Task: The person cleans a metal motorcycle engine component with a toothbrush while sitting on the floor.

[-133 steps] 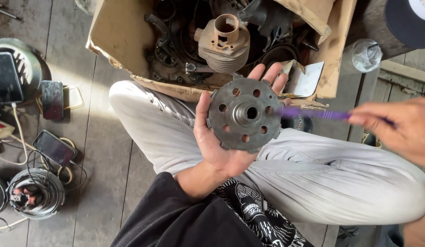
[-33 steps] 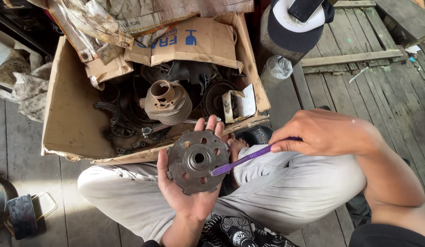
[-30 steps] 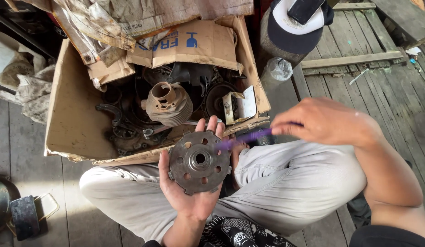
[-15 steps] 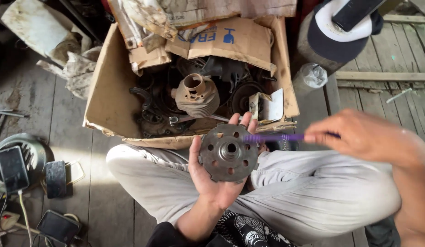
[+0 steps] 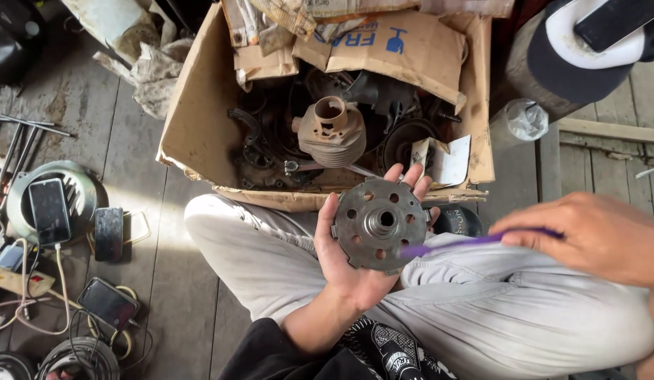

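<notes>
Disc [image 5: 380,224]: round, grey metal, central hub, ring of holes; propped face-up on open palm of left hand [image 5: 362,264], fingers spread behind rim, thumb at 9 o'clock edge. Held over lap, just below near wall of cardboard box [image 5: 200,119].

Right hand [image 5: 587,236]: closed around purple brush [image 5: 467,243], at 3 o'clock from disc. Brush long axis runs roughly 3 to 9 o'clock, slightly tilted; blurred tip over disc face near 5 o'clock, contact not resolvable. Right hand apart from disc; left hand bearing it.

Counts: one disc, one brush, one box. In box: one finned cylinder [image 5: 334,134] plus dark parts, number unclear. Floor at 9 o'clock: two phones [image 5: 49,210] [image 5: 107,302].
</notes>
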